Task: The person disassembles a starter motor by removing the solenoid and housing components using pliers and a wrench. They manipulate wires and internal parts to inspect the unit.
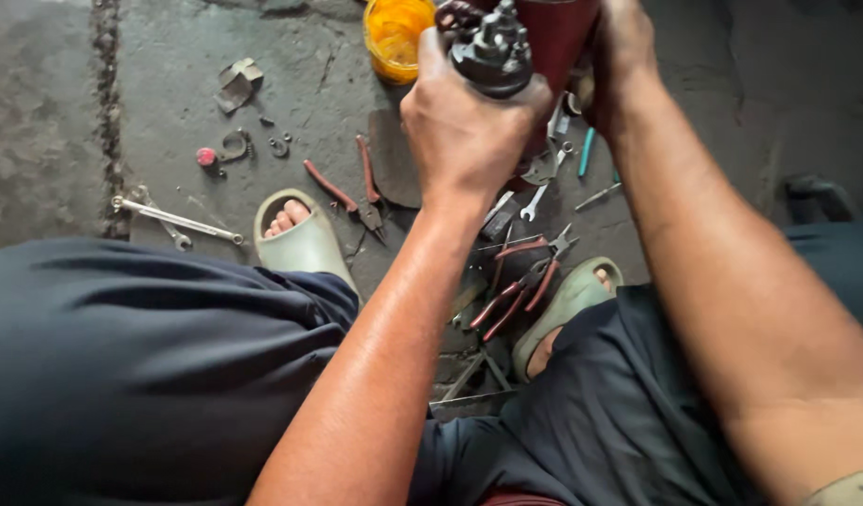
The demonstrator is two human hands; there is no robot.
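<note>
My left hand [464, 122] is wrapped around a dark metal motor-like part [492, 52] with a knobbly top, held upright above the floor. My right hand [619, 56] grips the dark red cylindrical body [558, 33] just behind that part, its fingers mostly hidden. Both forearms reach up from the bottom of the head view. I am seated with my knees apart in dark trousers.
Red-handled pliers [352, 187] and more pliers [525, 276] lie between my feet in pale green sandals [305, 245]. A long wrench [178, 220] lies left, small rings and scraps [239, 145] beyond it. A yellow tub [394, 37] stands at the top. Spanners [544, 187] lie under my hands.
</note>
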